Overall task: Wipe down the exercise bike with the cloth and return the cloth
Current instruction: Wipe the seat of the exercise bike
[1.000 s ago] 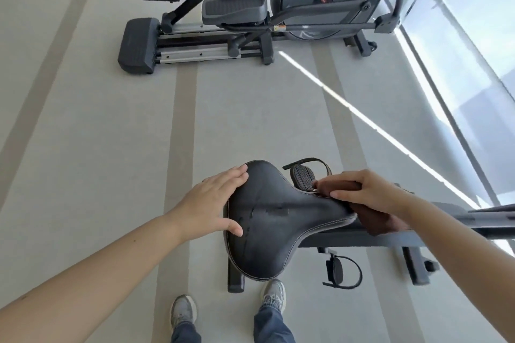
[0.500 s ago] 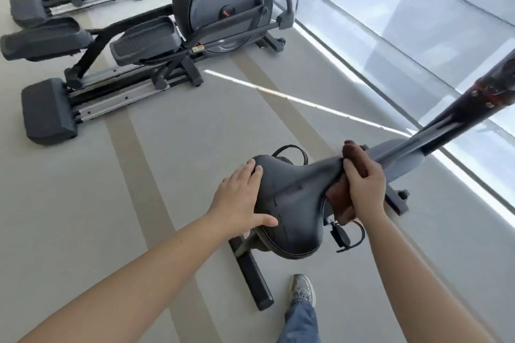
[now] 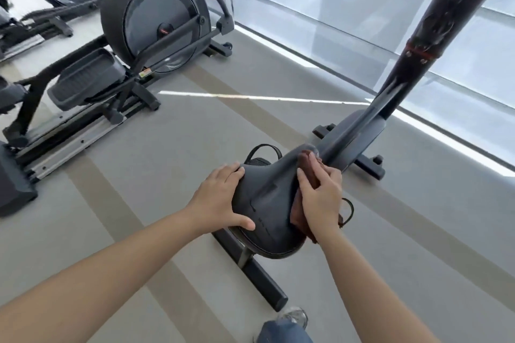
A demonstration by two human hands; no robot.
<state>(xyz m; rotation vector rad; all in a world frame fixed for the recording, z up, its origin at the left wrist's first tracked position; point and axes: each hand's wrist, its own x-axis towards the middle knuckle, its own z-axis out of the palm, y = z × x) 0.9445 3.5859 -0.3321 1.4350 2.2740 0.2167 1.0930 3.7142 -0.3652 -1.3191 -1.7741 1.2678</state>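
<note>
Grey gym floor with tan stripes (image 3: pixel 167 181), frosted window wall to the right, 2 dark elliptical trainers (image 3: pixel 156 25) parked to the left; exercise bike sits directly below the camera.

Step in hand, as I read it: wiping the black padded saddle (image 3: pixel 264 203); frame and handlebar end look not yet done.

- left hand (image 3: pixel 220 198): laid on the saddle's wide left flank, fingers fairly straight, thumb spread across the top; bracing, holding nothing
- right hand (image 3: pixel 320 200): clamped on the bunched reddish-brown cloth (image 3: pixel 297 216), thumb 1 side and fingers over the other, pressing it against the saddle's right edge near the nose; cloth pokes out above the fingertips and below the palm
- dark slanted frame post (image 3: pixel 404 69) rises from just beyond the saddle nose to top right; top is out of view

Next move probably calls for dragging the cloth along the rest of the saddle, then shifting up to the post; left hand must release its brace once the wipe leaves the saddle. Cloth's return spot is not visible.
</note>
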